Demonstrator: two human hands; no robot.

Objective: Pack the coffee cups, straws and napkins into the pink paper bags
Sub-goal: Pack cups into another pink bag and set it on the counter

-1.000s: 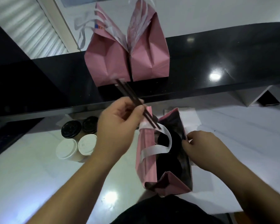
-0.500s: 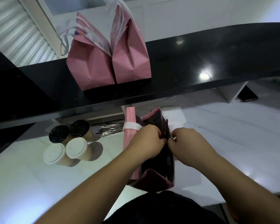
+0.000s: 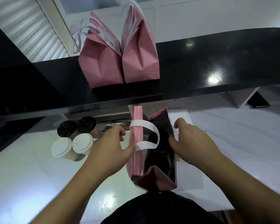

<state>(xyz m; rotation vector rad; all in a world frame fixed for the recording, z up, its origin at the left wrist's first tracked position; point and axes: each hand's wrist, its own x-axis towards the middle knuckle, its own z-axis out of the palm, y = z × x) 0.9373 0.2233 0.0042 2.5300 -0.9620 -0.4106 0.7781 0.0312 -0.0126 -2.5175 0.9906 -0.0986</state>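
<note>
Your open pink paper bag [image 3: 136, 160] stands on the white desk [image 3: 30, 183] right in front of you, mouth up, between your two hands. Dark round lids [image 3: 157, 162] show inside it, so it likely holds cups already; treat it as bottom-heavy and liquid-filled. Your left hand [image 3: 111, 147] sits just beside the bag's left wall, thumb close to or touching the white paper handle [image 3: 145, 136], fingers loosely curled and holding nothing. Your right hand [image 3: 192, 143] is at the right wall, fingers curled at the rim; whether that grip pinches the paper or only rests there, you cannot tell from this view.

The paper is thin and creases easily, and the walls will buckle if you squeeze them. The flat handle loops are the place to lift from; take both together so the bag hangs level and the cups stay upright.

Four more coffee cups [image 3: 74, 138], two with black lids and two with white, stand clustered to your left, near a bundle of wrapped straws [image 3: 118, 126] lying at the back of the desk. Hold each cup round its body, not by the lid, which may pop off. Two closed pink bags [image 3: 119, 57] stand side by side, touching, on the black shelf [image 3: 217, 62] above.
</note>
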